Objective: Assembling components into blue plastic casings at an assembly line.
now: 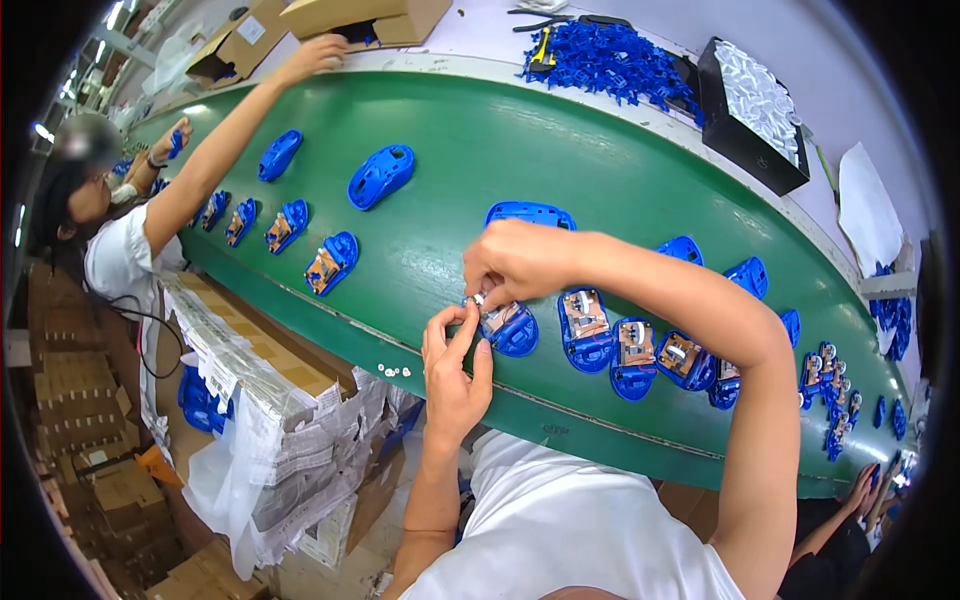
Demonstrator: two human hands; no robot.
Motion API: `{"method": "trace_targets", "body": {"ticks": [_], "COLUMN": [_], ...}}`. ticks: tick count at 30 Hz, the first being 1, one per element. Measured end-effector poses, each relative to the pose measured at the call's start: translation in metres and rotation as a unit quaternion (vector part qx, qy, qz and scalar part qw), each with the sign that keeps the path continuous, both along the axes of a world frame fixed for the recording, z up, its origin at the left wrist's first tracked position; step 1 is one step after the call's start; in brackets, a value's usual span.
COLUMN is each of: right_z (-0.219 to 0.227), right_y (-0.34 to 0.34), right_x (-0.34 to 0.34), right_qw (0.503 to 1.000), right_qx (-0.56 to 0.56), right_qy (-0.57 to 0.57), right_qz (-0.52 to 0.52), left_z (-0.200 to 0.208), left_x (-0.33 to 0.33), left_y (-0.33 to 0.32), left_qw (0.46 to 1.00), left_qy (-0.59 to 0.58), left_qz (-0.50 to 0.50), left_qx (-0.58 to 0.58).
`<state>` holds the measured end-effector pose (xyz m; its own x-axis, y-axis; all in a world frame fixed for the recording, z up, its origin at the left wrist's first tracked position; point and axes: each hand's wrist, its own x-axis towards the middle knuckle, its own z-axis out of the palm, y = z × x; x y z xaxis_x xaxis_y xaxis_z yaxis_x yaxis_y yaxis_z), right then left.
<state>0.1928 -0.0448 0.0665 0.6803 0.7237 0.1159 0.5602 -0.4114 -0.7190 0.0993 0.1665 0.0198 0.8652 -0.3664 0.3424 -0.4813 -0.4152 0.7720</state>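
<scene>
On the green belt in front of me lies a blue computer mouse base (516, 335) with a brown circuit board in it. My left hand (455, 372) steadies its left end, with thumb and index finger pressed against the edge. From above, my right hand (525, 262) reaches over and pinches a small white part (479, 298) at that same end; the fingers hide much of it. Just beyond my right hand sits a blue mouse top shell (530, 213), partly covered by the hand. To the right stands another mouse base (584, 325) with its board and a white wheel.
More bases (632, 355) and shells line the green conveyor belt (450, 130). Behind it are a blue parts heap (610, 60) and a black box (748, 150) of white parts. At left a co-worker's arm (215, 150) reaches across; a paper-wrapped carton (290, 440) stands below.
</scene>
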Motion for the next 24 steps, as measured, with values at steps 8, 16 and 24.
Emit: {"method": "trace_targets", "body": {"ticks": [8, 16, 24], "right_z": [-0.005, 0.030, 0.023], "right_y": [-0.062, -0.230, -0.279], "right_x": [-0.095, -0.309, -0.386], "right_qw": [0.952, 0.802, 0.729], "right_qx": [0.016, -0.151, -0.219], "right_qy": [-0.233, -0.166, 0.107], "right_qz": [-0.197, -0.553, -0.640], "left_z": [0.010, 0.031, 0.072], "left_x": [-0.011, 0.011, 0.059], "left_y": [-0.022, -0.057, -0.129], "left_qw": [0.988, 0.963, 0.916], "left_qy": [-0.080, -0.092, -0.045], "left_qz": [0.019, -0.117, -0.259], "left_qx": [0.132, 0.223, 0.304]}}
